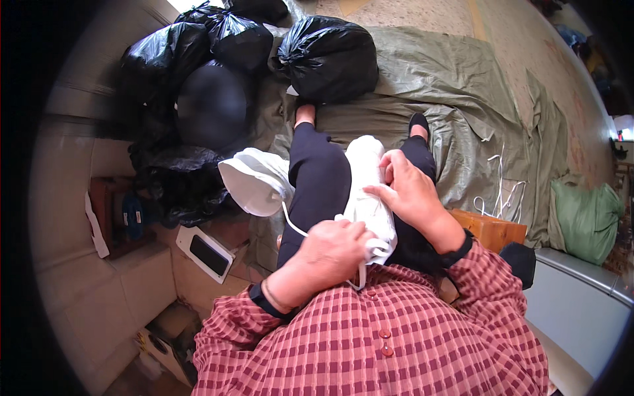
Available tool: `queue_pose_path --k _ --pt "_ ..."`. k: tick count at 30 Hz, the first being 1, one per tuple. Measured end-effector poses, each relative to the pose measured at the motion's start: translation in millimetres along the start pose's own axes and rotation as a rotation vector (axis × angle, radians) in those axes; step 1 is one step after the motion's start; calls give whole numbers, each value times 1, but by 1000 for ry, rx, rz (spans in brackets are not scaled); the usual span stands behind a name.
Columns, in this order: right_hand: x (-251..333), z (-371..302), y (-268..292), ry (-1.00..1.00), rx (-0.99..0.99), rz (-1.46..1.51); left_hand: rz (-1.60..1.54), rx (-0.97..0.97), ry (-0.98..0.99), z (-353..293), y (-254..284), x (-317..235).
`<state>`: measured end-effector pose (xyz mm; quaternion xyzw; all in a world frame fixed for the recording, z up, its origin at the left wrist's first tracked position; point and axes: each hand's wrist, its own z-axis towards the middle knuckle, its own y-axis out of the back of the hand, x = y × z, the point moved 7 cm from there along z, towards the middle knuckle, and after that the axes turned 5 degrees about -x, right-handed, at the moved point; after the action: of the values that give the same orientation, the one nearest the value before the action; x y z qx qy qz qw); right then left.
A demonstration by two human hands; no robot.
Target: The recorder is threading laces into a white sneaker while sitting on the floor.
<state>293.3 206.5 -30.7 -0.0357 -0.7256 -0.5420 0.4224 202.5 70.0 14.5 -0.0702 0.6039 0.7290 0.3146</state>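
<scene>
A long white bundle [370, 191], like soft rolled or stacked cloth, lies lengthwise across my lap between my thighs. My left hand [330, 249] is closed at its near end, gripping white cord [378, 248] that forms loops there. The cord also runs left to a stack of white cup-shaped pieces [254, 181], which leans against my left thigh. My right hand [413, 195] lies on the bundle's right side, with its fingers curled against the white material and its thumb across the top. What sits under the curled fingertips is partly hidden.
Several tied black plastic bags [330, 59] stand ahead and to the left on a grey-green tarp [436, 72]. Loose white cords [502, 191] lie at right, behind a wooden box [489, 228]. A green sack [584, 221] sits farther right. A white-framed dark panel [206, 254] lies at left.
</scene>
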Motion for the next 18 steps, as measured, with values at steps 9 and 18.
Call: queue_pose_path --k 9,18 --pt "-8 0 4 1 -46 109 167 -139 88 8 -3 3" --pt "-8 -14 16 47 -35 246 234 166 232 9 -11 26"
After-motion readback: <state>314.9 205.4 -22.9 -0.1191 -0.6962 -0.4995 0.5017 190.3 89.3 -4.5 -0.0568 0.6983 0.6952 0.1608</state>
